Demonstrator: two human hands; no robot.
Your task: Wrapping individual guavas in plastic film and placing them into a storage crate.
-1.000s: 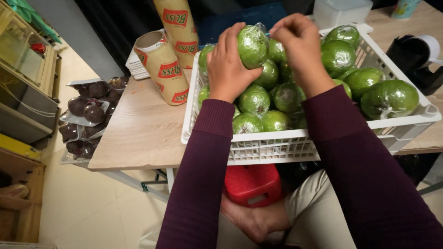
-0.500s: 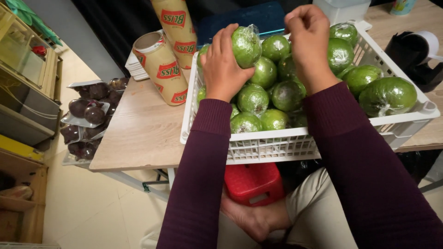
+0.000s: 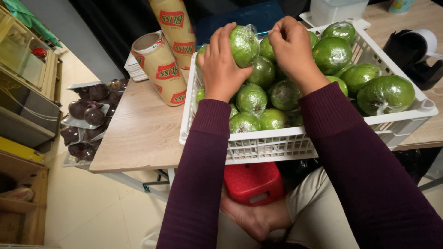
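Pale wooden desk over a cream floor, dark curtain behind. White slatted crate at the desk's near edge, heaped with film-wrapped green fruits. Two tan film rolls toward the far left corner; trays of dark fruit just off the left edge. Left hand, fingers curled around one wrapped green fruit, raised above the crate's far left side. Right hand, fingers pinched shut on that fruit's film.

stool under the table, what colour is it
Red: the plastic stool shows below the white crate in the head view.
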